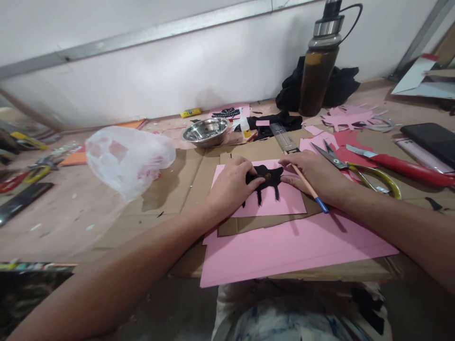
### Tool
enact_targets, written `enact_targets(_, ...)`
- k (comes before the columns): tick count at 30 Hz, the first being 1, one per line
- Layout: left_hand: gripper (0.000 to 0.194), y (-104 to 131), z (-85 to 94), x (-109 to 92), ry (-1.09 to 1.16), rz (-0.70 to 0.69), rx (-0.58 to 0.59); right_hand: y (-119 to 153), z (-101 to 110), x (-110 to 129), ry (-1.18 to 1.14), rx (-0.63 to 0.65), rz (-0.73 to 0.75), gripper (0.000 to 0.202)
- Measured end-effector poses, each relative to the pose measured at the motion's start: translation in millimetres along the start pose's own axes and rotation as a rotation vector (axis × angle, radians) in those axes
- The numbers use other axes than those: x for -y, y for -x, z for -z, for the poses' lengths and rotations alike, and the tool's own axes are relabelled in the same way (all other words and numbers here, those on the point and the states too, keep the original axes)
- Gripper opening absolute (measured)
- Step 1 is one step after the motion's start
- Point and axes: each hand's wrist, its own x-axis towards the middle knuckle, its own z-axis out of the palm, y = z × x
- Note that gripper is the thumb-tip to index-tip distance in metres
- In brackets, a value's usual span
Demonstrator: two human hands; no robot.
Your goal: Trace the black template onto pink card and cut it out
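Note:
A black animal-shaped cutout with several legs lies flat on a small pink sheet. My left hand rests over its left end, fingers curled and thumb pressing on it. At the cutout's right end, the fingertips of my right hand touch its edge. That same hand holds a wooden pencil, slanting down to its blue end; its other tip is hard to make out. Beneath the small sheet are a piece of cardboard and a larger pink sheet.
Yellow-handled scissors and red-handled pliers or cutters lie to the right. Behind my hands are a metal bowl, a small glue bottle and a ruler. A plastic bag sits left; a tall drink bottle stands behind.

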Motion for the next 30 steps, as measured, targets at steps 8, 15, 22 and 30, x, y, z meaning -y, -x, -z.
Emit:
enact_targets(8,0.017,3,0.9,7,0.026,-0.081,0.006,0,-2,-4,-0.003,-0.014,0.018,0.03)
enact_targets(15,0.025,10,-1.1,9,0.017,-0.082,-0.007,4,-5,-7,-0.018,-0.042,0.047,0.029)
enact_targets(22,0.022,12,-2.7,9,0.061,-0.113,0.0,7,-6,-6,-0.099,-0.13,0.069,0.032)
enact_targets(30,0.022,13,0.5,10,0.012,-0.163,0.033,6,0,-1,-0.195,-0.17,-0.179,0.023)
